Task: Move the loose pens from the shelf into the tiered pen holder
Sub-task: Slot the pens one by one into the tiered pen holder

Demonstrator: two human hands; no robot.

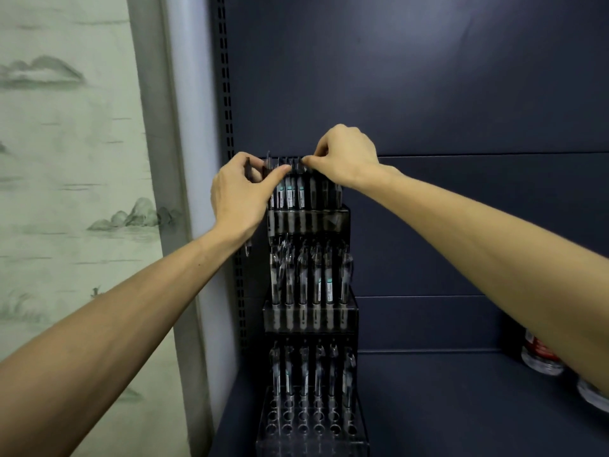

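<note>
At the left edge of the view, around nine o'clock, hangs a pale wall panel (66,192) painted with misty hills. Just right of it, the left hand (239,194) reaches up to the top tier of the tiered pen holder (309,319), which stands on the dark blue shelf (445,407) at six o'clock from both hands. Its fingers curl round several dark pens (249,244); one tip pokes out below the wrist at about six o'clock from the palm, and more tops show above the fingers. The thumb stretches toward three o'clock, touching the caps of the top-row pens (290,192).

Directly below the hands, the holder's three tiers each carry a row of upright pens, with bare sockets along the lowest front rows.

To the right of the left hand, nearly touching it, the right hand (347,155) hovers at the same top row, thumb and forefinger pinched together on a pen top; which pen is too blurred to tell.

Far out at four o'clock, partly hidden behind the right forearm, stand some red-labelled containers (540,357) on the shelf.
</note>
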